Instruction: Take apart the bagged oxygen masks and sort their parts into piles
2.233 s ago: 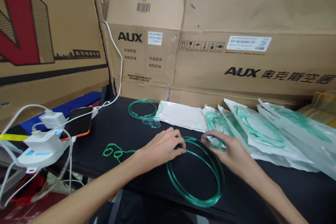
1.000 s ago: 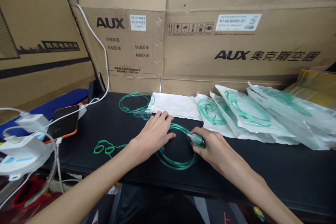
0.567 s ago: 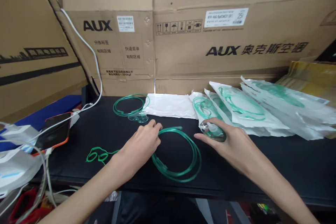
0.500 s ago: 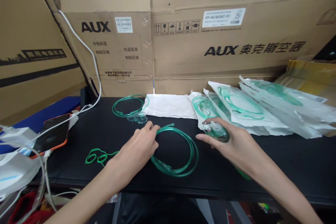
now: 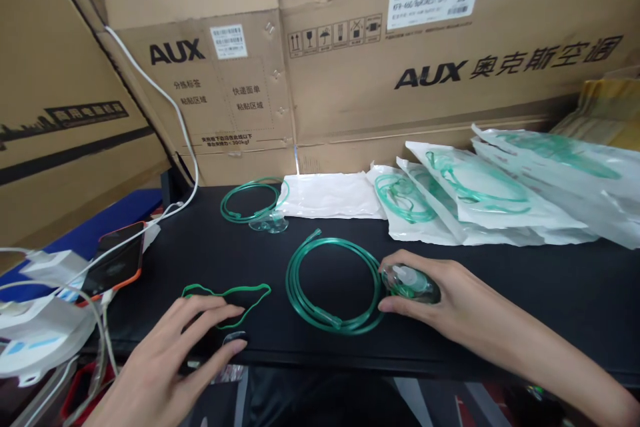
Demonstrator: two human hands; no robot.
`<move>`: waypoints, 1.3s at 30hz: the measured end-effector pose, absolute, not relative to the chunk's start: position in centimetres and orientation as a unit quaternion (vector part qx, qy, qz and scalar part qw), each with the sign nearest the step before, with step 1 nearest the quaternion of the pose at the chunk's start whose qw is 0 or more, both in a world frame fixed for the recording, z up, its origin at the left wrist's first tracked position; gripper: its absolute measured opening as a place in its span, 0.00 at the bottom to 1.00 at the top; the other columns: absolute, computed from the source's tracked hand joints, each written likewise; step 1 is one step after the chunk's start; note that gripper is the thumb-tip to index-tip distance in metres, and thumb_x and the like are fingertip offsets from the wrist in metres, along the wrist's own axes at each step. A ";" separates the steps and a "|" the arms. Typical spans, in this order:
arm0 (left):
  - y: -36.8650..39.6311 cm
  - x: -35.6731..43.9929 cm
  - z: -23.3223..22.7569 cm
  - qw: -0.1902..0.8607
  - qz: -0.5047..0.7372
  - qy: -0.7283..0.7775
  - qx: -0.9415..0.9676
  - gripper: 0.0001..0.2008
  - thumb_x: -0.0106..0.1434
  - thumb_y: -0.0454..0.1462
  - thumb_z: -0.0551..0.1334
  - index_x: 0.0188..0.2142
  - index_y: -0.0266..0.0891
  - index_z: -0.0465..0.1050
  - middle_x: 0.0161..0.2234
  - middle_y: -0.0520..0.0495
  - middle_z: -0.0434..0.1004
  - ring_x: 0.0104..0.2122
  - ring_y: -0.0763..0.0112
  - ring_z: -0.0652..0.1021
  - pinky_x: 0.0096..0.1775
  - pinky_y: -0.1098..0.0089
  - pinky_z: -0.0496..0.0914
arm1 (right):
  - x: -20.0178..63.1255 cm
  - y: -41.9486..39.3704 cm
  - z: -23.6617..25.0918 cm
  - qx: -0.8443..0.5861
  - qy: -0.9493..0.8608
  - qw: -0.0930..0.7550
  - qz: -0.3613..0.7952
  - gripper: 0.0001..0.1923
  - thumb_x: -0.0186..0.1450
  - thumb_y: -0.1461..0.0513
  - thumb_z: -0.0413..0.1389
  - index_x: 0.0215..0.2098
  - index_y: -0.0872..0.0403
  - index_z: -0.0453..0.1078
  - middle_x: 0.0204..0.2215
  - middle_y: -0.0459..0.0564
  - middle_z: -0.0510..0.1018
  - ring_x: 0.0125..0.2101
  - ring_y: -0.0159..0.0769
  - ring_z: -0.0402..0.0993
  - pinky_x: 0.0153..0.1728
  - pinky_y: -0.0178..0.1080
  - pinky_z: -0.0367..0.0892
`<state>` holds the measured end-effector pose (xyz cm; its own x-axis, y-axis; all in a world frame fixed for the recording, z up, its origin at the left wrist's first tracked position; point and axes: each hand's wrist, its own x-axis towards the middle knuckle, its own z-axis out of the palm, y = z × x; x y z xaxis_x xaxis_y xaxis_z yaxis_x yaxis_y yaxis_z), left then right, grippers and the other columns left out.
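A coil of green tubing (image 5: 333,283) lies on the black table (image 5: 525,293). Its clear green mask (image 5: 411,282) sits at the coil's right side, with my right hand (image 5: 440,297) closed over it. My left hand (image 5: 187,340) rests near the table's front edge with spread fingers, its fingertips on a thin green elastic band (image 5: 227,293) stretched into a long loop. A second coil of green tubing (image 5: 249,200) with a clear mask (image 5: 269,221) lies at the back.
Several sealed bags with green masks (image 5: 480,200) lie at the back right, and a flat white bag (image 5: 333,195) beside them. AUX cardboard boxes (image 5: 400,60) wall the back. A phone (image 5: 117,257), white chargers (image 5: 50,307) and cables crowd the left edge.
My left hand has let go of the tubing coil and moved left and nearer to the green elastic band, which is now pulled out longer. My right hand stays on the mask.
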<state>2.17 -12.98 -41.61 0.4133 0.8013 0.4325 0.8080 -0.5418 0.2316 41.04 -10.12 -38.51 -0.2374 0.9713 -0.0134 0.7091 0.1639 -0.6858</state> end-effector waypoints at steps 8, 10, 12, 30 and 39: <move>-9.7 1.5 -42.5 -0.021 -0.233 -0.561 -0.794 0.15 0.72 0.50 0.57 0.41 0.47 0.77 0.36 0.50 0.79 0.37 0.61 0.79 0.42 0.64 0.71 | 40.4 -8.7 -37.6 -0.580 -0.742 0.219 0.253 0.19 0.62 0.43 0.64 0.46 0.41 0.73 0.37 0.41 0.80 0.37 0.40 0.74 0.40 0.38 0.65; -9.0 2.2 -42.1 0.013 -0.241 -0.606 -0.758 0.16 0.70 0.52 0.58 0.44 0.46 0.76 0.35 0.50 0.77 0.36 0.61 0.78 0.37 0.65 0.69 | 40.3 -8.2 -37.3 -0.593 -0.738 0.225 0.231 0.22 0.60 0.42 0.65 0.48 0.41 0.73 0.38 0.42 0.79 0.37 0.41 0.74 0.39 0.38 0.64; -8.5 3.9 -41.3 0.040 -0.266 -0.623 -0.735 0.17 0.70 0.52 0.58 0.46 0.45 0.75 0.37 0.48 0.76 0.36 0.60 0.77 0.37 0.65 0.68 | 40.3 -7.8 -37.0 -0.597 -0.733 0.244 0.216 0.23 0.60 0.42 0.65 0.47 0.43 0.72 0.36 0.43 0.79 0.35 0.41 0.73 0.36 0.38 0.64; 2.0 14.6 -39.0 -0.234 -0.179 -0.459 -0.838 0.13 0.67 0.48 0.63 0.40 0.42 0.79 0.35 0.50 0.81 0.34 0.66 0.77 0.36 0.69 0.69 | 38.5 -6.9 -38.1 -0.537 -0.715 0.298 0.334 0.16 0.64 0.47 0.64 0.43 0.46 0.77 0.36 0.41 0.80 0.35 0.35 0.71 0.35 0.35 0.62; 1.5 15.5 -38.9 -0.316 -0.297 -0.373 -0.820 0.11 0.68 0.44 0.66 0.48 0.46 0.82 0.46 0.50 0.83 0.44 0.63 0.78 0.42 0.68 0.68 | 38.1 -5.7 -38.8 -0.584 -0.645 0.357 0.340 0.13 0.63 0.49 0.65 0.35 0.50 0.76 0.26 0.42 0.80 0.29 0.36 0.74 0.30 0.38 0.63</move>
<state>15.50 1.50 -38.86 0.5447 0.8001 0.2515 0.4253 -0.5219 0.7394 38.10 -5.66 -38.84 -0.0632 0.9960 0.0633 0.5114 0.0869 -0.8549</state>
